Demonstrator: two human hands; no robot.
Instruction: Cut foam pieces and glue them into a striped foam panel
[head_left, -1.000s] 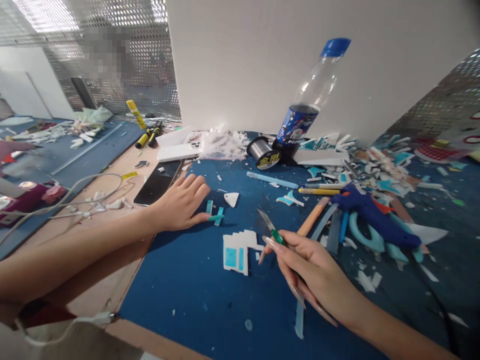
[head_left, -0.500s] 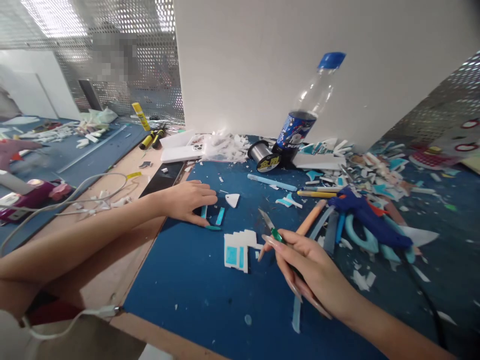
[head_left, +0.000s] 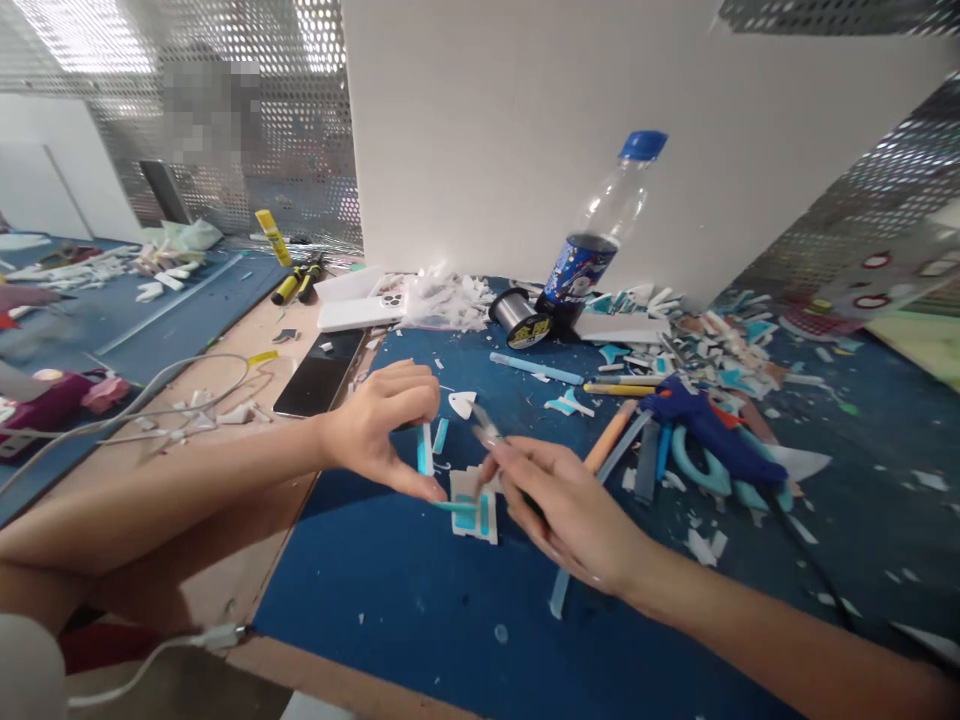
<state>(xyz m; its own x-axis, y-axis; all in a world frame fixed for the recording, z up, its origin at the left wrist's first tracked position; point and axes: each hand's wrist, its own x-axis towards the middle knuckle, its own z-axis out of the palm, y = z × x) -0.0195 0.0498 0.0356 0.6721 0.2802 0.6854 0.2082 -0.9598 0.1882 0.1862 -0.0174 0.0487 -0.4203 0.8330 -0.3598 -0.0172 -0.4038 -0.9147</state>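
Note:
My left hand (head_left: 382,430) pinches a small blue and white foam strip (head_left: 424,449) upright between thumb and fingers, just above the blue cutting mat (head_left: 390,580). My right hand (head_left: 562,510) is closed round a craft knife (head_left: 487,428) whose blade points up and left, close to the strip. Between the two hands, on the mat, lies a white foam piece with blue panels (head_left: 475,508); my right fingers overlap its right edge. Another blue strip (head_left: 441,435) and a white triangular scrap (head_left: 463,403) lie just beyond.
A soda bottle (head_left: 592,240), a wire spool (head_left: 519,318), a blue glue gun (head_left: 712,435), pencils and many foam scraps crowd the mat's back and right. A phone (head_left: 319,373), a white box and cables lie at left. A white board stands behind.
My left hand picked a blue and white strip off the mat and raised it. My right hand moved left with the knife, over the white foam piece.

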